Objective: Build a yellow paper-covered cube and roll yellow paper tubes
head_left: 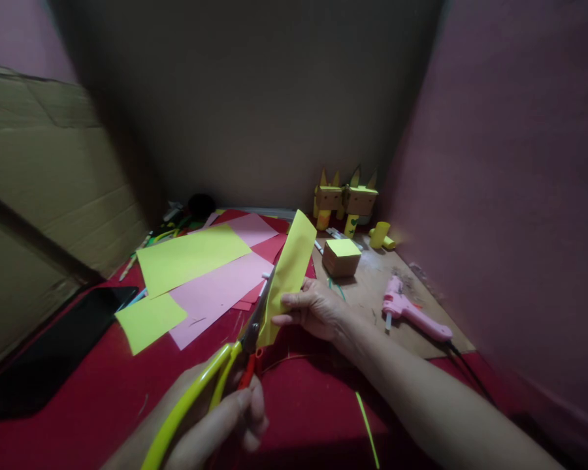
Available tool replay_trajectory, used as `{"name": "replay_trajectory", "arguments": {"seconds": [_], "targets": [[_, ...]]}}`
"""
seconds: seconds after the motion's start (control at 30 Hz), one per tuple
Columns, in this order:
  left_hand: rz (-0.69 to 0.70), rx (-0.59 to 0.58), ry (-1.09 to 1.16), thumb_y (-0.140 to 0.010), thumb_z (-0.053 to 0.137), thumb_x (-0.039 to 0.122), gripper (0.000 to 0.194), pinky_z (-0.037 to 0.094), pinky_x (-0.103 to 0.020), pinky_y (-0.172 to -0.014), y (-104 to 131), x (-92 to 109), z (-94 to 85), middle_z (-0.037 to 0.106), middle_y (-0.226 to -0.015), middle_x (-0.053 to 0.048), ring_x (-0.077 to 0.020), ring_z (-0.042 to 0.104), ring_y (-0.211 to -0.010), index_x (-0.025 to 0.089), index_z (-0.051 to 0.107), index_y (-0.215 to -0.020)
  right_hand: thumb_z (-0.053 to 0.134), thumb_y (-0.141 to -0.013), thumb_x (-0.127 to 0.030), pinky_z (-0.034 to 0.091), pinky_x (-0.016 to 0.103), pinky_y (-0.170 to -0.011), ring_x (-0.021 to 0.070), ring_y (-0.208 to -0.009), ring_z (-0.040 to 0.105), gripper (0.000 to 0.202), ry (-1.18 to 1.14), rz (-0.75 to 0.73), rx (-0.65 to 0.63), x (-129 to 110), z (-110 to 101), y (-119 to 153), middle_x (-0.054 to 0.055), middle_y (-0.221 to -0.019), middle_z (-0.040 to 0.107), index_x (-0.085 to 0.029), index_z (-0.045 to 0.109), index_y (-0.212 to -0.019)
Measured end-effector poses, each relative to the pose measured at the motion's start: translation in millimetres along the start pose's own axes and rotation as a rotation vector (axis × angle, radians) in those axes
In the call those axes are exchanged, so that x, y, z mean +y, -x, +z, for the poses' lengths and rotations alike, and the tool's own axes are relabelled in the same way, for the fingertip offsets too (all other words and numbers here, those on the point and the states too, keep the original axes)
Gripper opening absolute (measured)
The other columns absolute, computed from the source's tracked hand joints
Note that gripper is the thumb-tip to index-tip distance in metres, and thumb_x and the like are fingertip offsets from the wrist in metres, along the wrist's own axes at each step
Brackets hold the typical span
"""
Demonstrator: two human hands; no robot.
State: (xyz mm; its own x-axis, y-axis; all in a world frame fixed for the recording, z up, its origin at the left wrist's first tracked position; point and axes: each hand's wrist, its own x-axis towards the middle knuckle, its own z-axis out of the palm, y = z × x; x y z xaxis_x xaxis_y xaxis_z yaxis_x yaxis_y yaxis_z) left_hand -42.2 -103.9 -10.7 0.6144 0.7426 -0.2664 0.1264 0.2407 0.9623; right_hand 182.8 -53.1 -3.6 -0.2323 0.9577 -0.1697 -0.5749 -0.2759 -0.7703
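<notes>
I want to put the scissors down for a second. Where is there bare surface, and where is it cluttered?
Bare red cloth lies between the small yellow sheet and the left hand. Another bare patch is the wooden board between the small box and the glue gun. The back is crowded: paper figures, and overlapping pink paper.

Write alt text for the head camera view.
The left hand works yellow-handled scissors into a yellow paper strip that the right hand holds upright. Yellow and pink sheets lie on the red table, with a pink glue gun at right.
</notes>
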Motion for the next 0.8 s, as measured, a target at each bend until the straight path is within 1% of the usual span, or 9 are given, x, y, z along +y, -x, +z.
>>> {"name": "replay_trajectory", "arguments": {"seconds": [0.13,0.3,0.37,0.47,0.53,0.6,0.67,0.73,0.8], "targets": [[0.028,0.06,-0.018,-0.083,0.066,0.058,0.042,0.057,-0.028,-0.066,4,3,4.5,0.073,-0.077,-0.008,-0.0205,0.071,-0.066,0.016,0.069,-0.082,0.089,-0.049,-0.01,0.062,0.028,-0.06,0.0111,-0.065,0.058,0.04,-0.009,-0.008,0.004,1,0,0,-0.003,-0.07,0.059,-0.013,0.064,-0.08],[0.037,0.083,0.009,-0.078,0.071,0.061,0.047,0.059,-0.034,-0.067,3,5,6.9,0.072,-0.077,-0.009,-0.0232,0.071,-0.067,0.016,0.066,-0.086,0.09,-0.048,-0.009,0.062,0.029,-0.059,0.0102,-0.061,0.055,0.039,-0.014,-0.01,0.01,2,-1,-1,-0.004,-0.065,0.056,-0.013,0.063,-0.076],[0.016,0.077,0.033,-0.077,0.07,0.063,0.048,0.058,-0.034,-0.066,1,3,5.5,0.072,-0.077,-0.008,-0.0229,0.07,-0.067,0.016,0.065,-0.085,0.09,-0.048,-0.01,0.062,0.03,-0.06,0.01,-0.06,0.054,0.039,-0.019,-0.012,0.003,2,-2,-1,-0.005,-0.063,0.054,-0.013,0.061,-0.074],[-0.068,0.055,0.058,-0.074,0.071,0.068,0.053,0.056,-0.028,-0.064,-2,1,4.9,0.072,-0.073,-0.007,-0.0194,0.069,-0.063,0.015,0.064,-0.078,0.091,-0.048,-0.011,0.061,0.03,-0.062,0.0111,-0.064,0.056,0.042,-0.015,-0.01,-0.007,1,-2,-2,-0.004,-0.068,0.057,-0.012,0.063,-0.079],[-0.106,0.067,0.082,-0.072,0.072,0.07,0.055,0.054,-0.025,-0.061,-3,3,7.3,0.07,-0.07,-0.006,-0.0174,0.069,-0.062,0.015,0.063,-0.074,0.09,-0.049,-0.011,0.061,0.03,-0.062,0.012,-0.066,0.058,0.043,-0.009,-0.012,0.0,1,-3,-2,-0.003,-0.071,0.059,-0.012,0.064,-0.083],[-0.084,0.099,0.09,-0.071,0.072,0.07,0.055,0.054,-0.024,-0.06,-1,6,11.5,0.069,-0.067,-0.004,-0.0165,0.068,-0.06,0.016,0.062,-0.069,0.09,-0.05,-0.011,0.061,0.031,-0.063,0.0123,-0.066,0.058,0.042,-0.005,-0.012,0.006,1,-3,-3,-0.002,-0.071,0.06,-0.012,0.065,-0.083],[-0.049,0.155,0.046,-0.071,0.072,0.069,0.054,0.055,-0.025,-0.058,1,10,15.7,0.068,-0.064,-0.004,-0.0167,0.067,-0.058,0.017,0.06,-0.068,0.089,-0.05,-0.009,0.061,0.031,-0.062,0.0115,-0.063,0.057,0.04,-0.01,-0.011,0.016,1,-2,-3,-0.003,-0.068,0.059,-0.012,0.064,-0.082],[-0.048,0.22,-0.036,-0.072,0.073,0.067,0.051,0.056,-0.026,-0.057,4,12,18.5,0.069,-0.062,-0.005,-0.0175,0.066,-0.055,0.018,0.06,-0.07,0.089,-0.049,-0.008,0.061,0.031,-0.061,0.0113,-0.062,0.057,0.039,-0.016,-0.007,0.028,1,-2,-2,-0.004,-0.066,0.058,-0.012,0.064,-0.079],[-0.054,0.255,-0.064,-0.073,0.072,0.064,0.048,0.056,-0.027,-0.057,5,13,19.4,0.069,-0.062,-0.005,-0.0184,0.066,-0.055,0.018,0.06,-0.072,0.088,-0.048,-0.008,0.062,0.03,-0.061,0.0117,-0.063,0.059,0.04,-0.014,-0.003,0.032,1,-2,-1,-0.003,-0.066,0.059,-0.012,0.063,-0.079]]}}
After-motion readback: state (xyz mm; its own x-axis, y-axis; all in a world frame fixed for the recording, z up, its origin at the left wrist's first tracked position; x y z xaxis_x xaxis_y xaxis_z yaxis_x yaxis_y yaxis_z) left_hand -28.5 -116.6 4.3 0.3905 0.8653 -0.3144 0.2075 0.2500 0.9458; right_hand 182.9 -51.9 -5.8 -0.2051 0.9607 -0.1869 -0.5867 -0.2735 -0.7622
